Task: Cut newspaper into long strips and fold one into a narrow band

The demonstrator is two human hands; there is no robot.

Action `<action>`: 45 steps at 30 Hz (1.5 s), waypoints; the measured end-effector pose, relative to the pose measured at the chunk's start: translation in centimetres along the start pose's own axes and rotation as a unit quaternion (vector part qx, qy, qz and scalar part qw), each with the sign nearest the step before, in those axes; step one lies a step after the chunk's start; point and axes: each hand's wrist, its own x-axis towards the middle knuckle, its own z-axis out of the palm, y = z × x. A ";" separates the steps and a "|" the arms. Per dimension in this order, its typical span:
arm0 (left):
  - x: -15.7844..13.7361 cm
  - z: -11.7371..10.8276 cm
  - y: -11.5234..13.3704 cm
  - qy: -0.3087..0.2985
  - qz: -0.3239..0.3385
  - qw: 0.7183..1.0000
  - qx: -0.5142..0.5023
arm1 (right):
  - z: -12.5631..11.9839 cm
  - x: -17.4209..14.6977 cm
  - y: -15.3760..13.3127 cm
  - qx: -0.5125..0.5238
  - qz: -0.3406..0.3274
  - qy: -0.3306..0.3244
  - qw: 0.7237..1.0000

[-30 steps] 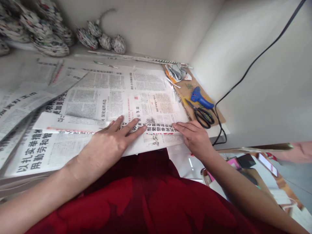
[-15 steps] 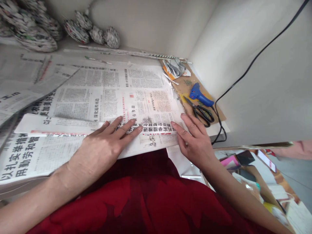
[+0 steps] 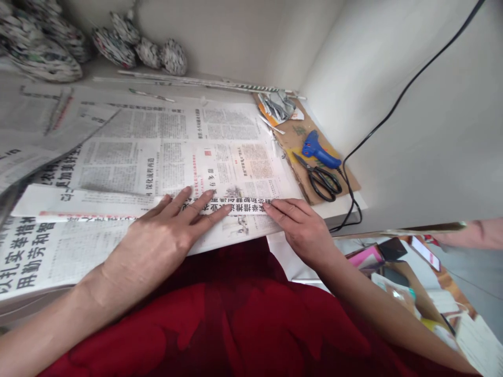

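A newspaper sheet (image 3: pixel 173 133) lies flat on the desk, its near edge folded over into a long white strip (image 3: pixel 98 203). My left hand (image 3: pixel 168 228) rests palm down on this fold, with its fingers spread and pointing forward and right. Farther right, my right hand (image 3: pixel 304 228) touches the right end of the fold. Its fingers are stretched out close together, tips on the printed headline, and the thumb is mostly hidden. Neither hand grips anything.
On cardboard (image 3: pixel 293 128) at the right lie black-handled scissors (image 3: pixel 324 180), a blue glue gun (image 3: pixel 320 149) and crumpled paper scraps (image 3: pixel 279 107). Thin paper rods (image 3: pixel 188 79) run along the wall. Woven newspaper shapes (image 3: pixel 113 47) stand back left. A black cable (image 3: pixel 408 86) hangs at the right.
My right hand has slid left along the fold, and its fingers have come closer together. My left hand stays pressed on the paper. The view has shifted slightly.
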 end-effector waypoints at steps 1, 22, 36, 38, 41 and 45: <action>0.0 0.1 0.0 -0.001 0.001 1.000 0.000 | -0.1 0.0 0.1 0.000 0.000 -0.003 1.000; 0.4 0.4 0.5 -0.026 -0.018 0.999 0.009 | 0.5 -1.0 -0.2 -0.022 0.089 -0.050 0.995; 0.5 0.8 0.5 -0.022 -0.012 1.000 0.018 | -0.5 -1.0 -0.5 -0.014 0.143 -0.100 0.985; 0.5 0.8 0.5 -0.025 -0.017 0.999 0.014 | -0.7 -1.1 -0.9 -0.031 0.155 -0.127 0.979; 0.6 0.8 0.5 -0.027 -0.018 0.999 0.017 | -1.0 -1.1 -1.6 -0.059 0.166 -0.155 0.972; 0.6 0.8 0.5 -0.016 -0.008 0.999 0.027 | -1.1 -1.0 -2.1 -0.081 0.170 -0.170 0.967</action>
